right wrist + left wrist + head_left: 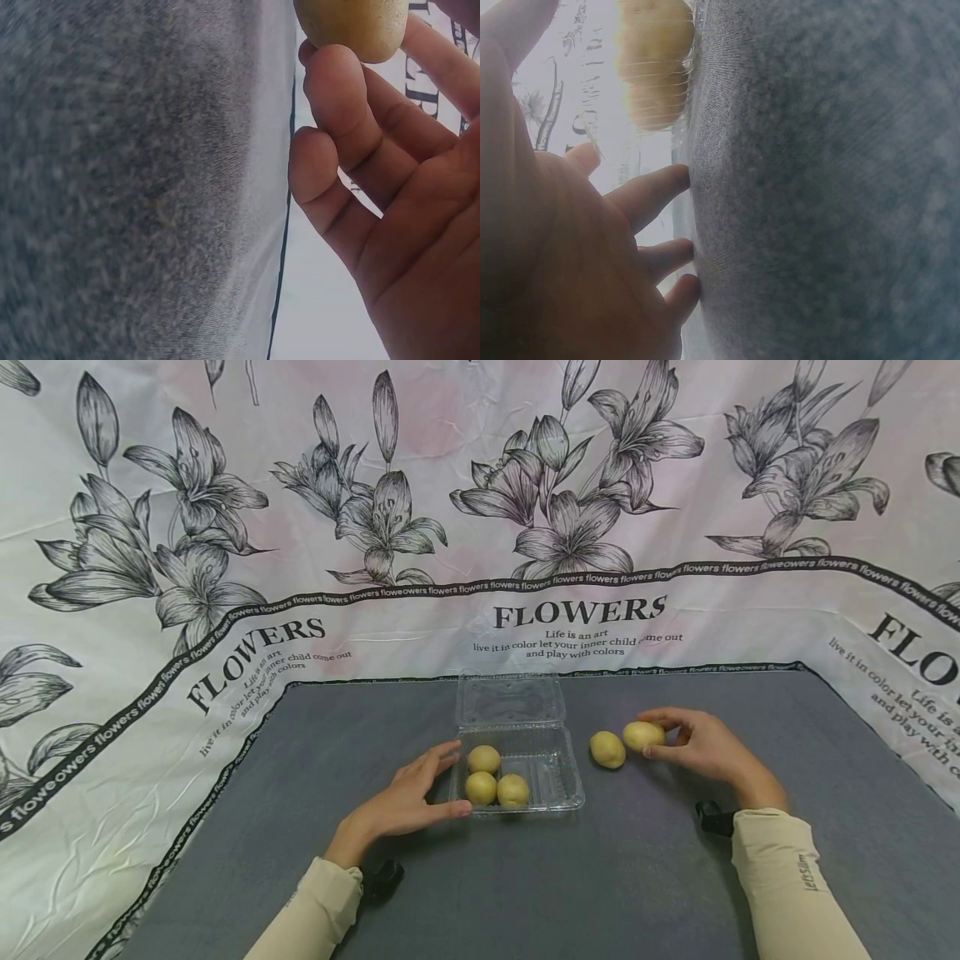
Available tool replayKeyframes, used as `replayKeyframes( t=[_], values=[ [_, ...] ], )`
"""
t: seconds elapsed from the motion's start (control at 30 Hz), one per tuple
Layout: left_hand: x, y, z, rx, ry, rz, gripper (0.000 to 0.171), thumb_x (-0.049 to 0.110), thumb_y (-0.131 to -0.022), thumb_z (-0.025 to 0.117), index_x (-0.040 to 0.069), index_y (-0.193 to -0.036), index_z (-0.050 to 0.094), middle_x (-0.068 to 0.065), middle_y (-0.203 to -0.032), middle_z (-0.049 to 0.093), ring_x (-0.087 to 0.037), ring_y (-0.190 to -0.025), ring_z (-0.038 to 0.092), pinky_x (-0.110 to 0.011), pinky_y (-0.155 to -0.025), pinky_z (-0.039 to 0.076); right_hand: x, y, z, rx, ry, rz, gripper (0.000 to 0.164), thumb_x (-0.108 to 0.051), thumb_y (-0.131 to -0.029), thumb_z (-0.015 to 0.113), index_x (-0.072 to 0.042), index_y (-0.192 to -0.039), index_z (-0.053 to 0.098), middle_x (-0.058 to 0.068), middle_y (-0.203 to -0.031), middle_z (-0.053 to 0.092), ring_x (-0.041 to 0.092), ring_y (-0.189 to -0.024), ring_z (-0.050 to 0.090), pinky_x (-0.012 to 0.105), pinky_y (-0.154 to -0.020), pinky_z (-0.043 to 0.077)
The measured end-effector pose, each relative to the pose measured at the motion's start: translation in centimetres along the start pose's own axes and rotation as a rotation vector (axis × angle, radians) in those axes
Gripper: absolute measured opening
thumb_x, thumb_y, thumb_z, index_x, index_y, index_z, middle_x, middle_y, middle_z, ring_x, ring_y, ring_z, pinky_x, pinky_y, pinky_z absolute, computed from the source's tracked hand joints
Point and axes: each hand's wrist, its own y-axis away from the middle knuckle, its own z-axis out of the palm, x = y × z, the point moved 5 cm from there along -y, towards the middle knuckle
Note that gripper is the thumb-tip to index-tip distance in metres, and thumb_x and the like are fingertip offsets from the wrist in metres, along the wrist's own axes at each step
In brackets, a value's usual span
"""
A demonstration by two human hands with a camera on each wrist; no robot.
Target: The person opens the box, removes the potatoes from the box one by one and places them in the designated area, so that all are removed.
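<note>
A clear plastic clamshell box (555,768) lies with its lid (510,700) raised at the back. Three smooth, round yellow fruits (513,791) sit in its left part; two of them show blurred through the wall in the left wrist view. My left hand (408,797) is at the box's left side, fingers spread and thumb by the front left corner. To the right of the box, my right hand (701,747) pinches a yellow fruit (643,736) between thumb and fingers. Another yellow fruit (607,750) lies on the table just left of it.
The table has a dark grey cover (600,885). Behind it and along both sides hangs a white cloth (420,635) printed with flowers and lettering. Each wrist carries a black camera (384,881) below the sleeve.
</note>
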Motion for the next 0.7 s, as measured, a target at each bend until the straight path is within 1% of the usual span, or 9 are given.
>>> replayKeyframes(
  t=[0.37, 0.7],
  values=[
    [-0.07, -0.06, 0.01, 0.001, -0.005, -0.006, 0.095, 0.061, -0.091, 0.068, 0.033, -0.163, 0.013, 0.001, -0.167, 0.032, -0.024, -0.157, 0.025, -0.066, -0.122, 0.01, 0.61, -0.15, 0.52, -0.029, -0.007, 0.017, 0.05, -0.024, -0.09, 0.08, -0.006, -0.133, 0.066, 0.022, -0.119, 0.069, 0.013, -0.072, 0.057, 0.028, -0.061, 0.048],
    [-0.13, -0.09, 0.02, -0.004, -0.01, -0.008, 0.097, 0.061, -0.091, 0.068, 0.032, -0.164, 0.012, 0.002, -0.167, 0.031, -0.023, -0.158, 0.023, -0.065, -0.123, 0.01, 0.9, -0.2, 0.79, -0.038, -0.021, 0.031, 0.051, -0.023, -0.088, 0.081, -0.006, -0.133, 0.066, 0.023, -0.12, 0.069, 0.012, -0.072, 0.057, 0.027, -0.06, 0.048]
  ],
)
